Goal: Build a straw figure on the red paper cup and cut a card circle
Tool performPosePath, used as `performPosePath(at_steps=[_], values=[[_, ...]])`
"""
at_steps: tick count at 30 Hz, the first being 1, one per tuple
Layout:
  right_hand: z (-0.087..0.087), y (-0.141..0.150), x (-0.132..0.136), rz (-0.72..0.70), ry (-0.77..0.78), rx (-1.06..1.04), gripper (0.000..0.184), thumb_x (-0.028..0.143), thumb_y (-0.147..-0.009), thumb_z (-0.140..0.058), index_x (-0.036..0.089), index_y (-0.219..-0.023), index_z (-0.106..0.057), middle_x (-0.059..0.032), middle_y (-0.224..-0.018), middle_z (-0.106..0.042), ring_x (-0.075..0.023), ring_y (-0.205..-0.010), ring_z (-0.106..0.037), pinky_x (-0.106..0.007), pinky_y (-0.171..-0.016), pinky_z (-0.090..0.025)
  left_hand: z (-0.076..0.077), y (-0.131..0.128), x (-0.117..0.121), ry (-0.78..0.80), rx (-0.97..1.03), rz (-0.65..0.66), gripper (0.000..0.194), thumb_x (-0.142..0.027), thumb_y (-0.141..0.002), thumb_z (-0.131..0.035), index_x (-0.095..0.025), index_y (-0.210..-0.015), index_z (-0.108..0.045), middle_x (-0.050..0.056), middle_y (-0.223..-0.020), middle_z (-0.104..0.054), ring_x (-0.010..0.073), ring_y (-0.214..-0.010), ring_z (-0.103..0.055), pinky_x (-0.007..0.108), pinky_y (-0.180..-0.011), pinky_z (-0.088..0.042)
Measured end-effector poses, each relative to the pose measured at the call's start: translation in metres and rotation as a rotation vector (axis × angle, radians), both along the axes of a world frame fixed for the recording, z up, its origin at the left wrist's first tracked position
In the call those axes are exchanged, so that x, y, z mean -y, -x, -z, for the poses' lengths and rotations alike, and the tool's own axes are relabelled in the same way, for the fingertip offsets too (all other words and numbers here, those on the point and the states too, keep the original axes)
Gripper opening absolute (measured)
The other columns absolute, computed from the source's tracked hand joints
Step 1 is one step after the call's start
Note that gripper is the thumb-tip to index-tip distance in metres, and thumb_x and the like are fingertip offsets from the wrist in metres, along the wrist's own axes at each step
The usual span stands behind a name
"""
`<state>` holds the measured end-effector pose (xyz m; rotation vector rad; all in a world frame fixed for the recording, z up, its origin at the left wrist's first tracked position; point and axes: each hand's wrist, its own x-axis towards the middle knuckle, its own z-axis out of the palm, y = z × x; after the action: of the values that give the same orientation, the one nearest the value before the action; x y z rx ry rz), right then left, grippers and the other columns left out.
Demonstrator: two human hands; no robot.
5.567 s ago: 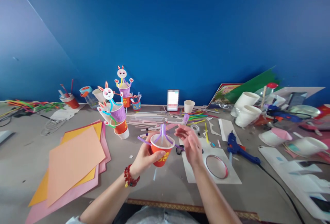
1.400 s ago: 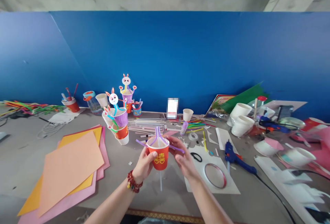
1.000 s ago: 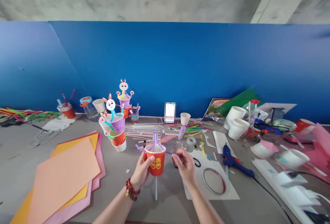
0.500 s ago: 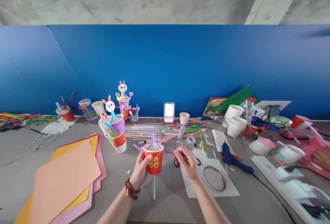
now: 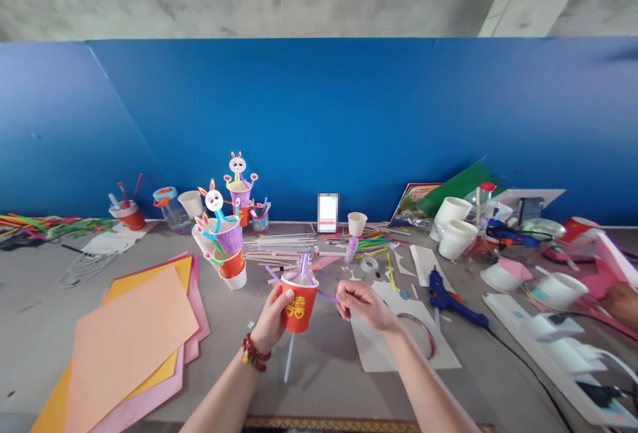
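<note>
My left hand (image 5: pixel 272 317) is wrapped round a red paper cup (image 5: pixel 300 307) with gold characters, held up over the table and slightly tilted. Purple straws (image 5: pixel 305 267) fan out of its mouth, and a pale straw (image 5: pixel 288 360) sticks out below its base. At the cup's right, my right hand (image 5: pixel 361 303) pinches the end of a bent purple straw (image 5: pixel 327 297). To the left stands a rabbit figure made of stacked cups (image 5: pixel 228 237) with straw arms and a paper face. A second rabbit figure (image 5: pixel 239 187) stands behind it.
Coloured paper sheets (image 5: pixel 134 333) lie at left. A blue glue gun (image 5: pixel 448 300) and a white power strip (image 5: pixel 538 353) lie at right, near a white sheet (image 5: pixel 373 353) with a tape ring. Loose straws (image 5: pixel 279 247) spread behind. Another person's hand (image 5: pixel 621 303) shows at far right.
The cup has tilted, so the straw under it now slants down to the left. My right hand stays on the purple straw and has turned flatter, covering more of the white sheet.
</note>
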<state>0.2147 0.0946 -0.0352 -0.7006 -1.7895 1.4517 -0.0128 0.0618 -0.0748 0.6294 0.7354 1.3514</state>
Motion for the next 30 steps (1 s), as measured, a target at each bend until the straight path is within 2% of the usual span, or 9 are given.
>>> performPosePath(at_steps=[4, 8, 16, 19, 22, 25, 27, 30], values=[[0.001, -0.002, -0.003, -0.048, 0.025, -0.011, 0.044, 0.056, -0.093, -0.054, 0.020, -0.070, -0.045, 0.0022, -0.059, -0.053, -0.0107, -0.052, -0.051, -0.024, -0.052, -0.039, 0.000, 0.000, 0.000, -0.002, -0.010, 0.030, 0.053, -0.044, -0.067, -0.084, -0.016, -0.108, -0.067, 0.009, -0.085, -0.077, 0.0217, -0.069, -0.071, 0.033, -0.070, -0.055], [-0.001, -0.004, -0.002, -0.076, 0.029, 0.003, 0.045, 0.056, -0.094, -0.053, 0.020, -0.070, -0.045, 0.0032, -0.059, -0.051, -0.0097, -0.053, -0.047, -0.023, -0.054, -0.036, -0.002, 0.001, 0.000, -0.004, -0.004, 0.031, 0.052, -0.043, -0.066, -0.085, -0.016, -0.108, -0.067, 0.010, -0.090, -0.077, 0.0224, -0.074, -0.071, 0.032, -0.071, -0.055], [-0.014, -0.010, -0.015, -0.330, 0.144, 0.112, 0.047, 0.056, -0.087, -0.063, 0.017, -0.066, -0.050, 0.0037, -0.058, -0.050, -0.0062, -0.047, -0.038, -0.021, -0.047, -0.028, -0.003, 0.002, 0.001, 0.017, 0.002, 0.128, 0.051, -0.043, -0.067, -0.084, -0.015, -0.106, -0.067, 0.010, -0.087, -0.077, 0.0219, -0.071, -0.071, 0.032, -0.069, -0.054], [-0.013, -0.011, -0.021, -0.372, 0.155, 0.124, 0.048, 0.058, -0.085, -0.066, 0.016, -0.065, -0.052, 0.0034, -0.056, -0.050, -0.0064, -0.045, -0.038, -0.021, -0.046, -0.027, -0.003, 0.002, 0.001, 0.030, -0.007, 0.140, 0.050, -0.043, -0.066, -0.084, -0.014, -0.104, -0.067, 0.010, -0.086, -0.076, 0.0220, -0.069, -0.071, 0.032, -0.068, -0.055], [-0.009, -0.011, -0.018, -0.278, 0.113, 0.076, 0.053, 0.068, -0.084, -0.059, 0.018, -0.069, -0.050, 0.0033, -0.056, -0.050, -0.0084, -0.047, -0.040, -0.023, -0.049, -0.031, -0.004, 0.002, 0.000, 0.023, 0.004, 0.082, 0.052, -0.044, -0.066, -0.084, -0.015, -0.106, -0.067, 0.010, -0.089, -0.077, 0.0220, -0.071, -0.071, 0.033, -0.069, -0.056], [0.001, -0.008, -0.006, -0.073, 0.035, -0.002, 0.058, 0.077, -0.084, -0.047, 0.019, -0.077, -0.049, 0.0020, -0.064, -0.050, -0.0113, -0.055, -0.044, -0.025, -0.055, -0.035, -0.006, 0.000, 0.000, 0.019, 0.022, 0.004, 0.051, -0.043, -0.066, -0.085, -0.016, -0.105, -0.067, 0.009, -0.092, -0.077, 0.0212, -0.075, -0.072, 0.031, -0.070, -0.056], [0.007, -0.004, 0.002, 0.053, -0.009, -0.021, 0.053, 0.072, -0.085, -0.052, 0.019, -0.079, -0.049, 0.0023, -0.066, -0.049, -0.0115, -0.058, -0.044, -0.025, -0.055, -0.034, -0.007, -0.001, 0.001, 0.012, 0.026, -0.022, 0.050, -0.042, -0.066, -0.085, -0.016, -0.105, -0.067, 0.009, -0.093, -0.077, 0.0211, -0.076, -0.071, 0.031, -0.071, -0.056], [0.012, 0.002, 0.010, 0.156, -0.046, -0.010, 0.041, 0.057, -0.091, -0.057, 0.020, -0.076, -0.049, 0.0025, -0.065, -0.049, -0.0112, -0.056, -0.043, -0.025, -0.055, -0.032, -0.006, -0.003, 0.002, 0.007, 0.016, -0.034, 0.052, -0.042, -0.065, -0.085, -0.016, -0.107, -0.067, 0.010, -0.094, -0.077, 0.0216, -0.078, -0.071, 0.031, -0.071, -0.056]])
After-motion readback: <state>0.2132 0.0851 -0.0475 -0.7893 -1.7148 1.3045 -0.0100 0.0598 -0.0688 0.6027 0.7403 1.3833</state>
